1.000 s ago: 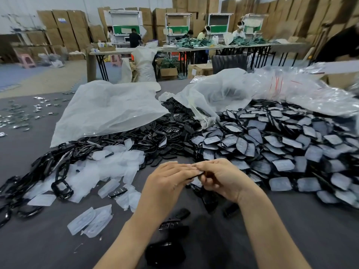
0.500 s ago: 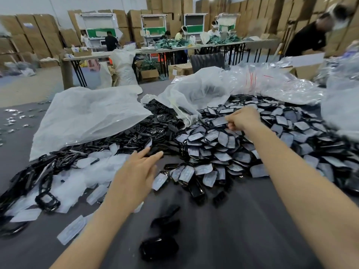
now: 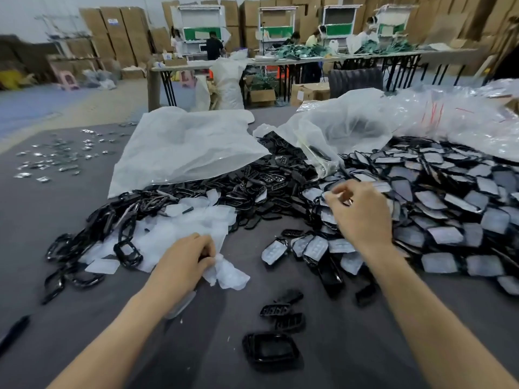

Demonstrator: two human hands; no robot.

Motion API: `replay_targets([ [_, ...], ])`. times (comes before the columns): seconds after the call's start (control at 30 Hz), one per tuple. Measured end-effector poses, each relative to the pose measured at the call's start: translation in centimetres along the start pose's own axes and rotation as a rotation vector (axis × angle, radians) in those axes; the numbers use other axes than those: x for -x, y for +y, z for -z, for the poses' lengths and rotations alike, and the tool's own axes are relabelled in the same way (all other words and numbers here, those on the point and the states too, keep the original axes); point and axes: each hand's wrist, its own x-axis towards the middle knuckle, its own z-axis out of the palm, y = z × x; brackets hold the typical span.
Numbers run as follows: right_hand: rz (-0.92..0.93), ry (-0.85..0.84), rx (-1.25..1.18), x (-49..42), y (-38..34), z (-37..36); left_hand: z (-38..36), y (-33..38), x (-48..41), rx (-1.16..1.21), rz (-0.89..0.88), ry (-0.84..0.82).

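left hand (image 3: 182, 265): my fingers curled round the peeled film (image 3: 227, 273), right beside the film heap (image 3: 179, 234)
right hand (image 3: 362, 211): fingertips pinching a filmed piece (image 3: 330, 195)
step: grabbing the next one
next: drop film — lift piece clear

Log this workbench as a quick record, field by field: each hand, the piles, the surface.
Left hand: grips a film scrap beside the loose film heap
Right hand: pinches a film-covered part above the covered-parts pile
Behind: white bag
Surface: grey table, a few bare black parts near the edge
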Motion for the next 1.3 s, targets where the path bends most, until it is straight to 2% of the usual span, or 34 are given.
replay_targets([
  [0.07, 0.119, -0.324, -0.115, 2.6, -2.9, -1.5, 0.1, 0.4, 0.1, 0.15, 0.019, 0.059],
  [0.13, 0.11, -0.612, -0.306, 3.9, -5.3, -3.0, 0.4, 1.1, 0.5, 0.443, 0.072, 0.141],
  [0.23, 0.031, -0.747, -0.574, 5.6, -7.3, -5.1, 0.6, 2.3, 0.9, 0.739, 0.135, 0.192],
  [0.33, 0.046, -0.699, -0.633, 6.6, -7.4, -6.0, 0.4, 3.4, 0.8, 0.931, 0.176, 0.182],
  [0.4, 0.03, -0.665, -0.614, 6.6, -6.4, -5.8, -0.3, 4.2, 0.6, 0.898, 0.157, 0.17],
  [0.47, 0.014, -0.61, -0.573, 6.3, -5.5, -5.5, -1.0, 4.7, 0.2, 0.711, 0.086, 0.184],
  [0.57, 0.011, -0.515, -0.525, 6.3, -4.7, -5.4, -0.3, 3.6, -1.9, 0.459, -0.027, 0.329],
  [0.63, 0.004, -0.462, -0.526, 6.2, -4.4, -5.4, 1.2, 0.8, -4.5, 0.214, 0.002, 0.386],
  [0.7, -0.021, -0.439, -0.576, 6.2, -4.2, -5.4, 2.4, -2.8, -6.9, -0.172, 0.174, 0.214],
  [0.77, -0.022, -0.422, -0.584, 6.5, -4.1, -5.6, 2.9, -5.2, -7.7, -0.348, 0.369, -0.041],
  [0.83, -0.001, -0.414, -0.561, 6.6, -4.1, -5.7, 3.1, -6.1, -7.9, -0.354, 0.347, -0.082],
  [0.97, 0.01, -0.405, -0.541, 6.4, -4.1, -6.1, 4.1, -5.4, -8.1, -0.214, 0.187, 0.127],
  [1.1, 0.025, -0.402, -0.535, 6.5, -3.9, -6.3, 4.8, -5.0, -7.7, -0.105, 0.178, 0.146],
  [1.3, 0.017, -0.359, -0.6, 6.5, -3.8, -6.4, 6.1, -4.3, -7.5, 0.105, 0.242, 0.314],
])
